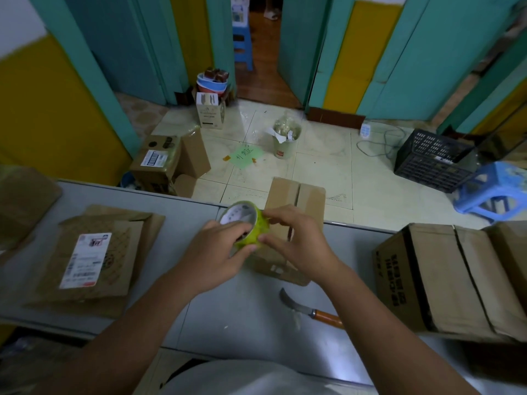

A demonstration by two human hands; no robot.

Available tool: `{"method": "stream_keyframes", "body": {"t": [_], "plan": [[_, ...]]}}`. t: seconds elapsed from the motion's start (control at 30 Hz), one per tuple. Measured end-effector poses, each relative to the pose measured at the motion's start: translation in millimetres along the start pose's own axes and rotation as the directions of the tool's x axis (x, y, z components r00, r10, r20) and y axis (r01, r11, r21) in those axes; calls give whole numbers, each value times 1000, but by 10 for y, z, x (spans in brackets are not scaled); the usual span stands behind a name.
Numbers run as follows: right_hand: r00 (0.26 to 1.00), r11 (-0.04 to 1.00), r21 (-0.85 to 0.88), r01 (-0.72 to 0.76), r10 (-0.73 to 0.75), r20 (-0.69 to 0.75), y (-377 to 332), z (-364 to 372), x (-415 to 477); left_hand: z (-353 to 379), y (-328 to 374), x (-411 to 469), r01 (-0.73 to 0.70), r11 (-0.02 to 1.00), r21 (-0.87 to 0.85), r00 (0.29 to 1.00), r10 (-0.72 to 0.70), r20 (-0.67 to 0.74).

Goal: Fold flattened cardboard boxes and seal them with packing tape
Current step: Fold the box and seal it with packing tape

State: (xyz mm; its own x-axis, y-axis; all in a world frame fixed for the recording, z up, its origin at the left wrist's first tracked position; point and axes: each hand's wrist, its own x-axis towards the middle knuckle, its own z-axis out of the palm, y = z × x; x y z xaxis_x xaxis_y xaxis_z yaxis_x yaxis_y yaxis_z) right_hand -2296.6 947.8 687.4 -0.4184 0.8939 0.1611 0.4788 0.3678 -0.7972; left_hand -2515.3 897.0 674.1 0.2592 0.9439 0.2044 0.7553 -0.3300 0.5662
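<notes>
The tape roll (pixel 251 226) was yellow-green with a white printed core. The table (pixel 245 317) was pale grey. The boxes (pixel 445 280) were plain brown cardboard, one with black lettering. The knife (pixel 310 309) had an orange handle. A stool (pixel 493 189) was light blue.

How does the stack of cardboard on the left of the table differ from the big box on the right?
The cardboard stack lies flat, unfolded; the big box stands assembled with volume. The stack's top piece carries a white shipping label; the box shows black printed characters on its side. The box's top flaps meet at dark seams; the stack shows loose, overlapping edges. Both are brown cardboard resting on the grey table.
</notes>
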Motion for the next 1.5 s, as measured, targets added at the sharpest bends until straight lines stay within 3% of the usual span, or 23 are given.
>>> {"method": "stream_keyframes", "body": {"t": [0.13, 0.3, 0.47, 0.6, 0.73, 1.03, 1.33, 1.5], "plan": [[982, 997, -32, 72, -76, -173, 36, -58, 5, -46, 54, 175, -3, 998, -56, 1000, 3, 12], [979, 996, -20, 81, -84, -186, 75, -87, -27, -38, 62, 310, 1, 996, -95, 996, 7, 86], [990, 993, 79, -93, 101, -101, 25, -78, -48, 17, 76, 352, 90, 964, -250, 985, -50, 164], [938, 913, 290, -286, 328, -110, 151, -124, -3, 11, 119, 353, 180, 854, -487, 956, -37, 290], [928, 874, 376, -308, 362, -83, 209, -181, -1, 38, 139, 377, 188, 794, -578, 954, -7, 300], [930, 946, 192, -261, 300, -211, 203, -211, -50, 132, 215, 497, 293, 780, -553, 944, -145, 296], [928, 943, 211, -257, 302, -218, 80, -292, -166, 166, 238, 575, 428, 873, -233, 874, -334, 354], [883, 850, 422, -316, 426, -196, 240, -358, -187, 115, 229, 478, 396, 778, -488, 901, -227, 370]]}}
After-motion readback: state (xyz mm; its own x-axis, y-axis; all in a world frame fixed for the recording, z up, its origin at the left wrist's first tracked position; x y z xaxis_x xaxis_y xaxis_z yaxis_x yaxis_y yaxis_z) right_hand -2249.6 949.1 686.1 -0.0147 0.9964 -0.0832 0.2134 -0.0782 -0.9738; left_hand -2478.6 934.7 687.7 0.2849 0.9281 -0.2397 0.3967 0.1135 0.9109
